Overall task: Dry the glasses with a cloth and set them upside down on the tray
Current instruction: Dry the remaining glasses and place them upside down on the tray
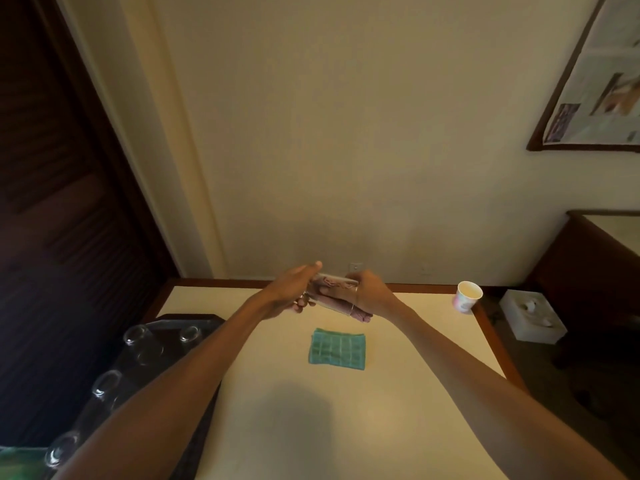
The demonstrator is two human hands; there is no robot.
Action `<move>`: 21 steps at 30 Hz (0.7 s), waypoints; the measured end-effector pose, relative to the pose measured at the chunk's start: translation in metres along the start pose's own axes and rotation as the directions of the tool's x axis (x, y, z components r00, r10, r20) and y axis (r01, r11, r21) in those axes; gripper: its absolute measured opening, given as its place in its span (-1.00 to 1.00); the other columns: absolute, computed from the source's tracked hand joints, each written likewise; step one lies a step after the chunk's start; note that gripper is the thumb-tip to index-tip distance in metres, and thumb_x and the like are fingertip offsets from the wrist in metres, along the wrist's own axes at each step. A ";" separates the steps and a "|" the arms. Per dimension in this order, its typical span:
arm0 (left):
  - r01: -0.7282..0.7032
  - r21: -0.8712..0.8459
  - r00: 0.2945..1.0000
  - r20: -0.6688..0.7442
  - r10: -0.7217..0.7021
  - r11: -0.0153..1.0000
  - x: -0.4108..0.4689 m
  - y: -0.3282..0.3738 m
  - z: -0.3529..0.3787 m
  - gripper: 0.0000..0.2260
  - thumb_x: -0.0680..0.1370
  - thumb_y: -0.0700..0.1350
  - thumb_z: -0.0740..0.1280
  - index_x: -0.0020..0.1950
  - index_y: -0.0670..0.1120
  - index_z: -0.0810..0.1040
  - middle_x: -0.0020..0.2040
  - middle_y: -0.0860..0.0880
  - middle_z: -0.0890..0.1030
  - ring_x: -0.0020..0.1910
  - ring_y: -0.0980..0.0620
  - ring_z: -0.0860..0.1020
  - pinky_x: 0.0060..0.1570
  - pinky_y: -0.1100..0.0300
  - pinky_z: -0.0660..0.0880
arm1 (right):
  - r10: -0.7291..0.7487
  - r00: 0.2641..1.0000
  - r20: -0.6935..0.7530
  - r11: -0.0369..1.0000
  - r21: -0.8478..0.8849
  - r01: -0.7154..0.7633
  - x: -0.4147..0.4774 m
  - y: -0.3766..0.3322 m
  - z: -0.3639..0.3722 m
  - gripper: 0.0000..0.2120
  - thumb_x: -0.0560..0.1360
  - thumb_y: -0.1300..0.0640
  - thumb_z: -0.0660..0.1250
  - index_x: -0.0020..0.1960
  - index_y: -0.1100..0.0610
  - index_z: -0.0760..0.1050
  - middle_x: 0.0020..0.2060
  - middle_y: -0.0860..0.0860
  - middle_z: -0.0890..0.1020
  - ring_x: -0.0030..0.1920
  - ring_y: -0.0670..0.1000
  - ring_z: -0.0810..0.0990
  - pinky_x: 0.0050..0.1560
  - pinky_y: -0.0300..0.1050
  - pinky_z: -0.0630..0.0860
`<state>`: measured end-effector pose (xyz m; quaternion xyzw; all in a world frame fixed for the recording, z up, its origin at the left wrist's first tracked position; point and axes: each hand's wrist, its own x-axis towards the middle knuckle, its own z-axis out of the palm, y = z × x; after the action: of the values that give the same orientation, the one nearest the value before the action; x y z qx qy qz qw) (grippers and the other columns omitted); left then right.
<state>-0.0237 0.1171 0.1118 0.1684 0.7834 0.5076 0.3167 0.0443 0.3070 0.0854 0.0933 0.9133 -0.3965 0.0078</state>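
Observation:
I hold a clear glass [334,292] on its side above the far part of the table. My left hand [294,289] grips its base end. My right hand [372,292] holds a pinkish-brown cloth [360,315] that is stuffed into the glass, with a fold hanging out below the rim. At the left edge sits a dark tray [204,322], partly hidden by my left forearm. Several clear glasses [136,336] stand on it.
A folded teal cloth [337,348] lies on the cream table [311,427] in front of my hands. A paper cup [467,296] stands at the far right corner. A white box [531,317] rests on the floor to the right. The wall runs just behind the table.

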 end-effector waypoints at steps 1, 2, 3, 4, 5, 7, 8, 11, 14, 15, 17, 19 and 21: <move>-0.006 -0.006 1.000 -0.019 0.006 1.000 0.000 0.000 -0.001 -0.53 0.72 0.20 0.10 0.17 -0.18 0.54 -0.12 -0.16 0.56 -0.48 0.14 0.38 -0.42 0.23 0.32 | -0.009 1.000 0.029 0.998 0.066 0.007 -0.003 0.000 -0.001 -0.58 0.42 -0.30 0.44 -0.24 0.07 0.54 -0.39 -0.01 0.57 -0.38 -0.02 0.52 -0.35 -0.18 0.36; -0.010 -0.015 0.999 -0.040 0.009 1.000 0.001 0.000 -0.001 -0.55 0.73 0.18 0.10 0.14 -0.17 0.54 -0.11 -0.16 0.55 -0.50 0.16 0.40 -0.43 0.24 0.31 | -0.028 0.997 0.074 0.990 0.139 0.018 -0.008 -0.003 -0.002 -0.52 0.44 -0.31 0.40 -0.15 0.15 0.57 -0.35 0.04 0.60 -0.36 0.01 0.55 -0.34 -0.16 0.41; -0.011 -0.031 0.999 -0.054 0.009 0.999 0.001 0.000 -0.002 -0.57 0.73 0.17 0.11 0.11 -0.16 0.54 -0.11 -0.16 0.55 -0.53 0.18 0.41 -0.44 0.25 0.31 | -0.049 0.992 0.117 0.977 0.213 0.023 -0.012 -0.005 -0.003 -0.48 0.48 -0.30 0.36 -0.06 0.21 0.57 -0.33 0.10 0.62 -0.37 0.05 0.57 -0.35 -0.14 0.46; -0.010 -0.051 0.998 -0.058 0.007 0.999 0.000 0.000 -0.001 -0.58 0.73 0.16 0.10 0.08 -0.15 0.54 -0.11 -0.15 0.55 -0.54 0.19 0.41 -0.46 0.26 0.31 | -0.061 0.987 0.146 0.966 0.259 0.021 -0.015 -0.006 -0.003 -0.46 0.53 -0.28 0.31 0.01 0.25 0.57 -0.33 0.13 0.64 -0.41 0.07 0.58 -0.39 -0.15 0.50; -0.007 -0.066 0.998 -0.058 0.003 0.998 0.000 0.001 0.001 -0.59 0.73 0.15 0.10 0.05 -0.15 0.54 -0.13 -0.14 0.55 -0.53 0.19 0.42 -0.46 0.27 0.30 | -0.062 0.987 0.147 0.960 0.279 0.019 -0.017 -0.009 -0.004 -0.46 0.56 -0.25 0.28 0.04 0.27 0.57 -0.38 0.14 0.63 -0.46 0.07 0.57 -0.44 -0.16 0.50; -0.016 -0.070 0.997 -0.071 0.011 0.997 0.000 0.003 0.005 -0.59 0.74 0.13 0.08 -0.01 -0.13 0.53 -0.16 -0.14 0.54 -0.46 0.13 0.44 -0.44 0.25 0.30 | -0.004 0.996 0.084 0.969 0.246 -0.017 -0.014 -0.012 -0.004 -0.43 0.56 -0.26 0.29 -0.02 0.30 0.59 -0.52 0.11 0.56 -0.58 0.04 0.47 -0.52 -0.20 0.41; -0.033 -0.061 0.996 -0.080 0.028 0.998 0.000 0.005 0.007 -0.59 0.74 0.13 0.08 -0.03 -0.13 0.52 -0.17 -0.14 0.54 -0.40 0.09 0.45 -0.42 0.23 0.31 | 0.043 0.998 0.040 0.973 0.224 -0.051 -0.011 -0.014 -0.004 -0.40 0.53 -0.30 0.31 -0.07 0.30 0.59 -0.55 0.13 0.54 -0.61 0.04 0.43 -0.54 -0.21 0.37; -0.090 -0.009 0.992 -0.091 0.089 0.996 0.001 0.007 0.010 -0.60 0.73 0.14 0.09 -0.04 -0.12 0.50 -0.17 -0.15 0.54 -0.33 0.04 0.46 -0.42 0.23 0.33 | 0.159 0.985 -0.061 0.967 0.213 -0.142 -0.003 -0.019 -0.004 -0.39 0.39 -0.36 0.42 -0.06 0.22 0.61 -0.47 0.13 0.61 -0.61 -0.02 0.48 -0.57 -0.26 0.33; -0.095 -0.106 0.995 0.002 0.096 0.990 -0.002 0.008 0.004 -0.58 0.72 0.17 0.10 -0.01 -0.13 0.51 -0.18 -0.18 0.56 -0.37 0.05 0.41 -0.40 0.22 0.32 | 0.034 0.983 -0.180 0.997 0.081 -0.020 -0.001 -0.023 -0.012 -0.53 0.36 -0.38 0.43 -0.29 0.05 0.63 -0.51 -0.05 0.59 -0.54 -0.09 0.51 -0.50 -0.22 0.36; -0.070 -0.195 0.995 0.052 0.082 0.978 -0.002 0.007 0.000 -0.56 0.71 0.21 0.10 0.00 -0.13 0.52 -0.18 -0.19 0.57 -0.38 0.04 0.41 -0.39 0.20 0.31 | -0.063 0.971 -0.230 0.998 -0.035 0.057 0.000 -0.023 -0.015 -0.49 0.36 -0.43 0.38 -0.36 0.04 0.59 -0.54 -0.06 0.56 -0.52 -0.07 0.50 -0.48 -0.18 0.36; 0.025 -0.354 0.987 0.157 0.033 0.935 -0.003 0.008 -0.008 -0.47 0.68 0.29 0.08 0.07 -0.14 0.56 -0.18 -0.18 0.59 -0.36 0.02 0.42 -0.37 0.19 0.31 | -0.326 0.882 -0.341 0.922 -0.320 0.217 0.007 -0.019 -0.020 -0.46 0.37 -0.42 0.34 -0.42 0.05 0.51 -0.57 -0.05 0.49 -0.52 -0.01 0.48 -0.47 -0.14 0.32; 0.138 -0.405 0.971 0.237 -0.042 0.904 -0.002 0.011 -0.012 -0.41 0.67 0.32 0.08 0.14 -0.16 0.61 -0.17 -0.21 0.61 -0.36 0.02 0.41 -0.41 0.23 0.34 | -0.615 0.685 -0.391 0.743 -0.578 0.336 0.009 -0.024 -0.022 -0.66 0.43 -0.11 0.31 -0.41 0.08 0.51 -0.58 -0.01 0.49 -0.55 0.10 0.48 -0.50 -0.19 0.27; 0.191 -0.361 0.964 0.242 -0.106 0.913 -0.003 0.019 -0.011 -0.48 0.70 0.23 0.09 0.13 -0.18 0.60 -0.22 -0.20 0.61 -0.43 0.05 0.39 -0.49 0.28 0.32 | -0.772 0.527 -0.356 0.576 -0.742 0.342 0.010 -0.035 -0.026 -0.85 0.33 0.10 0.25 -0.37 0.07 0.55 -0.57 0.00 0.52 -0.57 0.14 0.48 -0.45 -0.24 0.23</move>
<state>-0.0298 0.1160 0.1325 0.0977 0.6408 0.6030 0.4649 0.0300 0.3045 0.1275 -0.0999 0.9036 -0.0116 -0.4165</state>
